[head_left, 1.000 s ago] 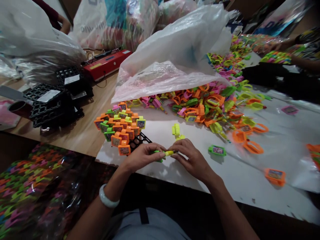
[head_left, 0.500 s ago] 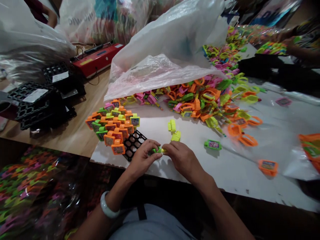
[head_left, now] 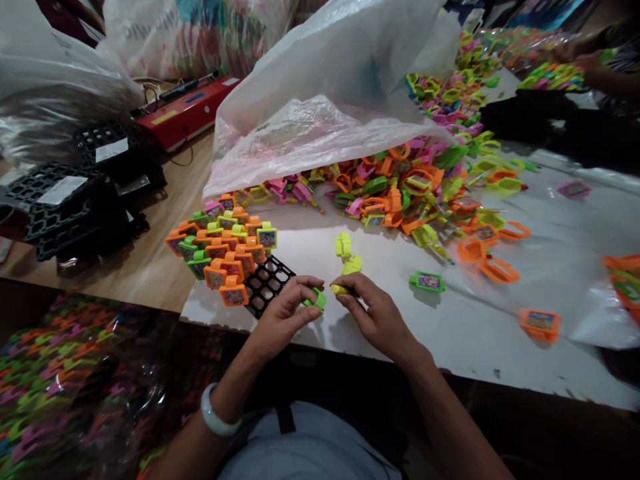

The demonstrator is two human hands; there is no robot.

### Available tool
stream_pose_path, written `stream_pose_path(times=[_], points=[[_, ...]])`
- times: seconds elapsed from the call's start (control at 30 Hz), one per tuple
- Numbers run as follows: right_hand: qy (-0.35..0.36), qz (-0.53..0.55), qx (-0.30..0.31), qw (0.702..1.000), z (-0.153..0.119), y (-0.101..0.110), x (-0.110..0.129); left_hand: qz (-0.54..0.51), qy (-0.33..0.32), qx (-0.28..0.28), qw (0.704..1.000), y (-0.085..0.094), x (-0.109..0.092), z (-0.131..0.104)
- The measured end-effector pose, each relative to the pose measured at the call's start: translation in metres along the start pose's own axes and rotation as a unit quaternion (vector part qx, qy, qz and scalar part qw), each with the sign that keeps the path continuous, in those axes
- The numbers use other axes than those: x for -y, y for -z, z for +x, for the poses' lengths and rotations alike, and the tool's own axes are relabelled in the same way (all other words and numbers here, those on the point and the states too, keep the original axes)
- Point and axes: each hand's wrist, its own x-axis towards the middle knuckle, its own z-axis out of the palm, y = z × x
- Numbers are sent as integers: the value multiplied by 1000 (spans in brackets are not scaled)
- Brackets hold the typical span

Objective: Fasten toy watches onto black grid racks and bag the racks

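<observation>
My left hand (head_left: 290, 308) pinches a small green plastic toy watch (head_left: 316, 300) between thumb and fingers. A short yellow piece (head_left: 339, 289) sits in the fingertips of my right hand (head_left: 373, 312), a small gap away from the green one; its exact kind is unclear. Just beyond my hands, a yellow-green plastic piece (head_left: 343, 245) and another one lie on the white table. Left of my left hand is a black lattice tray (head_left: 267, 283). Orange, green and yellow toy watches (head_left: 233, 291) with picture faces stand on its far side.
A large heap of bright toy watches (head_left: 390, 183) spills from under a translucent plastic bag (head_left: 310, 127). A green watch (head_left: 427, 281) and an orange one (head_left: 540, 325) lie to the right. Stacked black trays (head_left: 60, 213) and a red machine (head_left: 187, 113) stand left. Another person's arm shows top right.
My right hand has drawn back slightly from my left, leaving a gap between the yellow piece and the green toy watch, which were together before. The whole view has shifted slightly.
</observation>
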Motion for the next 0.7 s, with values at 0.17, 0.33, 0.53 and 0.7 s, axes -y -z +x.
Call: stream_pose_path(times=[0.17,0.33,0.53,0.7], points=[[32,-5,-7,999,-5,-11,-1,159,-59,-8,986,4,-6,-1],[83,-40,-21,996,-9,-14,-1,201,-96,-7,975,4,0,-1],[103,-66,-41,992,-7,-14,-1,188,-103,-12,977,5,0,-2],[-30,-13,-44,998,-6,-13,5,179,-95,-42,978,3,4,-2]])
